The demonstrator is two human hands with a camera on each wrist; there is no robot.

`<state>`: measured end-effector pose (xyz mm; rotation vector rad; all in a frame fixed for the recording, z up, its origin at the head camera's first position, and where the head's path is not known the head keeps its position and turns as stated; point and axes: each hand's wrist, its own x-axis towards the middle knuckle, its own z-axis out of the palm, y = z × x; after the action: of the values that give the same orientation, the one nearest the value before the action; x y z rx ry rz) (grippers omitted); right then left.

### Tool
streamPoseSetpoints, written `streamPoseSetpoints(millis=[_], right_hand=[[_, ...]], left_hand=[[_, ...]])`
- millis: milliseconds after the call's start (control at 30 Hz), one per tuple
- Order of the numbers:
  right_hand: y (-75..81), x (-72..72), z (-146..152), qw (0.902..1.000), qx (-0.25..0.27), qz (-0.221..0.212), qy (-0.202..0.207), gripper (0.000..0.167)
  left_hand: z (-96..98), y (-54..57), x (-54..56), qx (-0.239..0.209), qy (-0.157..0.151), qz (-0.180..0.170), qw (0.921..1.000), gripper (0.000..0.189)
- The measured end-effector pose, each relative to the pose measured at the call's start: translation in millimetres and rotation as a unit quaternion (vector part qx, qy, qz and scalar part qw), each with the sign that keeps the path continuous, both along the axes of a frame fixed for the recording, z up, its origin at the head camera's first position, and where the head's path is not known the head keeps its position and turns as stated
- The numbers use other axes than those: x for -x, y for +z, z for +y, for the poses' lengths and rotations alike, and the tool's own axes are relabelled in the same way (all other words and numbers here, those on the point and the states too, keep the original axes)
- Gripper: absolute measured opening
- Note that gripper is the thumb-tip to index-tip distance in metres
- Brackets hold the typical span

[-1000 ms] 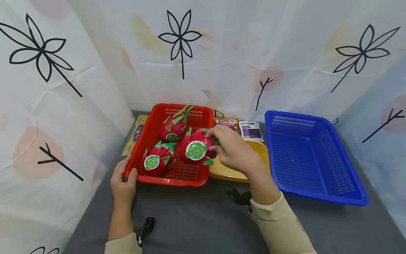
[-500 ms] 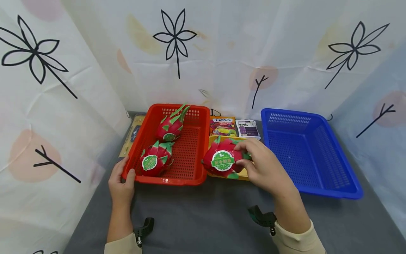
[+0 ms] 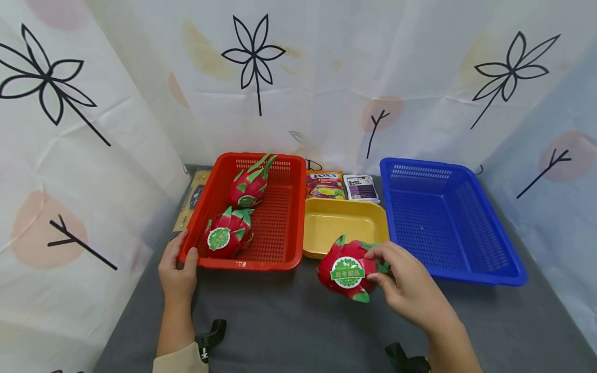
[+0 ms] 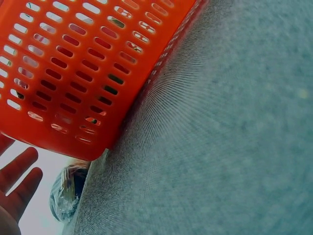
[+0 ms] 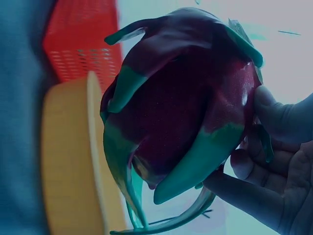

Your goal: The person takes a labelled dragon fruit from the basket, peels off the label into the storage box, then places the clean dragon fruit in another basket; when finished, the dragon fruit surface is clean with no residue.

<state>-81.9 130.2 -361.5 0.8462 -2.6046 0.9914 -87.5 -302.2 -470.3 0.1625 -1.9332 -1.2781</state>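
R hand (image 3: 406, 282): grasping the held dragon fruit (image 3: 347, 269) by its leafy end, thumb + fingers pinching; hand at approx 4 o'clock of fruit.
Held fruit pos: 6 o'clock of yellow tray (image 3: 345, 224), overlapping tray's near rim in head view; leafy end twd 3; can't tell if it touches tabletop (image 3: 270, 321).
Fruit look: red skin, green tips; round grn/wht sticker (image 3: 347, 273) faces head cam. R wrist cam shows long curled grn tips.
L hand (image 3: 179, 272): not clenched; fingers straight, touching corner of red basket (image 3: 275, 228) at its 8 o'clock, thumb at near rim. L wrist cam: fingers spread by the slotted wall.
Red basket: 9 o'clock of tray; has 2 more dragon fruits, i.e. far fruit (image 3: 248, 187) at approx 11, leaves pointing to 1, & near fruit (image 3: 228, 234) at approx 8, sticker up.
Blue basket (image 3: 422, 225): 3 o'clock of tray; slotted walls, w/ grid base.
Packets: Fox's Fruits bag (image 3: 325, 186) at tray's 11; wht/purple packet (image 3: 361, 187) at its 1; tan packet (image 3: 192, 199) at red basket's 9, partly hidden.
Backdrop: wht curtain (image 3: 336, 67) w/ blk line flowers, at 12, behind everything.
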Motion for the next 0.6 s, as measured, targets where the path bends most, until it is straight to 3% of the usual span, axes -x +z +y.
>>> streamPoseSetpoints(millis=[100,400,600], right_hand=[[-9.7,-7.0,1,1.0000,-0.002,-0.004,0.005,0.048],[-42.8,-11.1,-5,0.9975,-0.046,-0.048,-0.026,0.041],[-56.8,-10.6,-14,0.9933,-0.069,-0.076,-0.053,0.036]], left_hand=[[1.4,3.6,-1.2,-0.001,0.001,0.003,1.0000,0.042],[-18.9,-26.5,11.7,0.009,0.003,-0.002,1.0000,0.044],[-17.5,-27.2,9.4,0.009,0.004,-0.003,0.9999,0.045]])
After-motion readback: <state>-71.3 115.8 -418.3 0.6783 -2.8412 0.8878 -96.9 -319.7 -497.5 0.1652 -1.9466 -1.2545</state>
